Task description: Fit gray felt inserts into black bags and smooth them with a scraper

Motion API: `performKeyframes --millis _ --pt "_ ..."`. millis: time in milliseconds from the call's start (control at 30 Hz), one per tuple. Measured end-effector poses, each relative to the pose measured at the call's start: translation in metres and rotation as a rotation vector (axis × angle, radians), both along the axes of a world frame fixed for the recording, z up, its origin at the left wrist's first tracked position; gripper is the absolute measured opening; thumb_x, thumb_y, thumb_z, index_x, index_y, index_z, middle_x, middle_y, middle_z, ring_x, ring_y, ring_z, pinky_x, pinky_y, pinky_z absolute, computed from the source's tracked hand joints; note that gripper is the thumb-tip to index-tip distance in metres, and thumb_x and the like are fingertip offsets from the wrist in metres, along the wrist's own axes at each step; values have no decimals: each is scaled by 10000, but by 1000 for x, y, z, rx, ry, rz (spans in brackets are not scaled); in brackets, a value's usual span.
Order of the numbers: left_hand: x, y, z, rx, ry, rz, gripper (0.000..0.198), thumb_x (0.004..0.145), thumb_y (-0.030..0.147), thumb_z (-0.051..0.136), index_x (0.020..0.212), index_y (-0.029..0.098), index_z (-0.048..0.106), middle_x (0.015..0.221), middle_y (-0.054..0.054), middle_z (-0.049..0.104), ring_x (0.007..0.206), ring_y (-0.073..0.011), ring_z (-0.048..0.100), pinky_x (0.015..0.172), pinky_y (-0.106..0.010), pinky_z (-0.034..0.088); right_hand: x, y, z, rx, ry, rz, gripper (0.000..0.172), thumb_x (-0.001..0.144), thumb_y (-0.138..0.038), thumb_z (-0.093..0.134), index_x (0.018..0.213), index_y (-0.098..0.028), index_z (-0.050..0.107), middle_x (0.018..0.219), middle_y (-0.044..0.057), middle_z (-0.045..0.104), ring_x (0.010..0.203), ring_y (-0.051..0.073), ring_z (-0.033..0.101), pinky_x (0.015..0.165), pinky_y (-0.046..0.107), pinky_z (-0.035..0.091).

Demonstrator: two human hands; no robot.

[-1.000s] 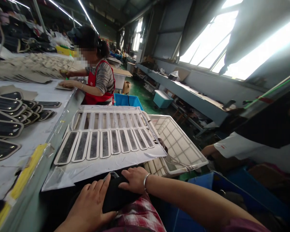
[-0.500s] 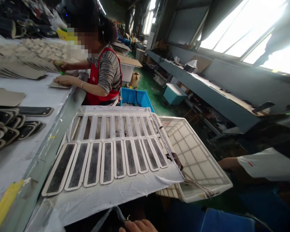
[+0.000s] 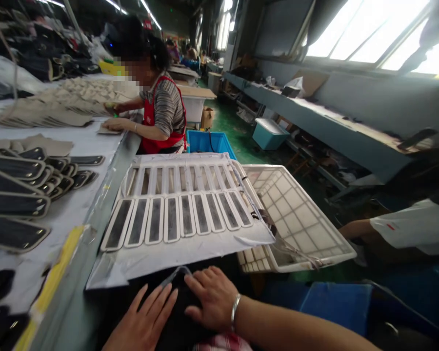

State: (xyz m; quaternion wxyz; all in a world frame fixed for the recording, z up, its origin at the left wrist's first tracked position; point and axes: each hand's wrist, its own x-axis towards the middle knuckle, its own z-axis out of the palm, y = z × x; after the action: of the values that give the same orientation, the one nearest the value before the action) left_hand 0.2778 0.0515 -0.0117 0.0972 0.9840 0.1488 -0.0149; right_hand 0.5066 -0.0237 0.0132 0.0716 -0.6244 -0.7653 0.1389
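Observation:
My left hand (image 3: 146,312) lies on dark material (image 3: 183,302) low in the view, its fingers stretched out and slightly apart. My right hand (image 3: 215,295), with a silver bracelet (image 3: 235,312) at the wrist, rests on the same dark material with fingers extended and thumb out. Neither hand holds anything visible. A translucent strip (image 3: 182,269) curls close to the fingertips of both hands. Just beyond them is a white-covered board (image 3: 190,251). Across it lies a row of dark rounded strips with pale borders (image 3: 154,220), and behind that row are several slot-like openings (image 3: 183,180).
A white crate (image 3: 314,214) stands right of the board. On the left table edge (image 3: 106,200), dark strap pieces (image 3: 14,202) lie in piles. A person in a red apron (image 3: 164,117) works ahead; another person's white sleeve (image 3: 409,224) shows at right. A blue bin (image 3: 208,141) is beyond.
Both my hands now show at the bottom; before, only part of one hand was visible. The view has shifted, so the board appears higher and more of the left table shows.

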Motion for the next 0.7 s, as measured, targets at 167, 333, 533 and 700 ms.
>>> performKeyframes --millis 167,333,533,700 --pt "10 -4 60 -121 139 204 1008 638 760 456 1398 130 255 1441 -167 282 1325 -342 228 1071 -580 48 -24 2 50 62 36 -200 649 855 -562 385 1355 -152 331 1329 133 444 1225 271 359 1061 475 164" --pt "-13 2 74 -1 -367 701 593 898 479 262 1367 117 264 1328 -162 448 1250 -256 382 1052 -466 268 -62 20 55 199 119 -314 624 909 -499 260 1413 -136 195 1412 130 339 1324 250 215 1074 464 151" --pt "-47 -19 37 -72 -446 897 541 902 436 240 1342 122 262 1292 -175 463 1220 -274 424 1002 -457 357 -106 27 5 28 46 -184 664 865 -566 296 1376 -142 291 1393 148 365 1304 290 255 1056 525 146" --pt "-15 -26 36 112 -417 767 498 916 396 224 1325 124 306 1268 -172 508 1187 -279 456 1009 -505 297 -114 21 5 34 52 -111 548 882 -424 323 1341 -125 319 1190 137 554 1110 250 477 978 478 306"
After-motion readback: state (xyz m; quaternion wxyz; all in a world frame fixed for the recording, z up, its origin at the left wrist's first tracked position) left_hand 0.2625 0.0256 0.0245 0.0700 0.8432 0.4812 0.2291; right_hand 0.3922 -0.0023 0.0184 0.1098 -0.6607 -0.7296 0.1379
